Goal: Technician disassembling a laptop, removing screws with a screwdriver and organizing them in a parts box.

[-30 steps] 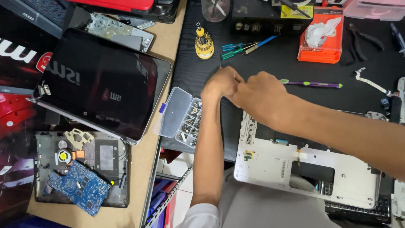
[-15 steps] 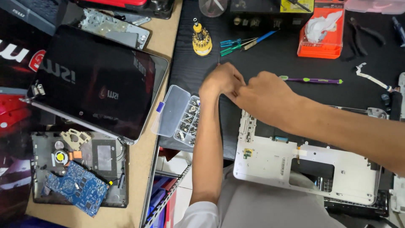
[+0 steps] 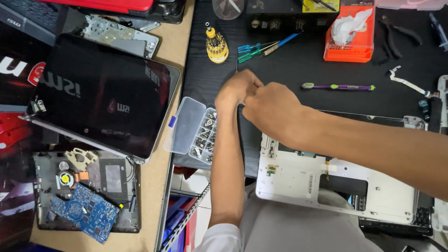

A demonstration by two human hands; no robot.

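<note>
Both hands meet over the black counter, just above the white laptop shell. The left hand is curled nearly closed, the right hand bunched against it; whatever sits between their fingers is hidden, so I cannot tell what they grip. One open screw box lies just left of the left wrist. Beyond the knuckles: one yellow bit holder, one purple toothbrush, one orange tray
</note>
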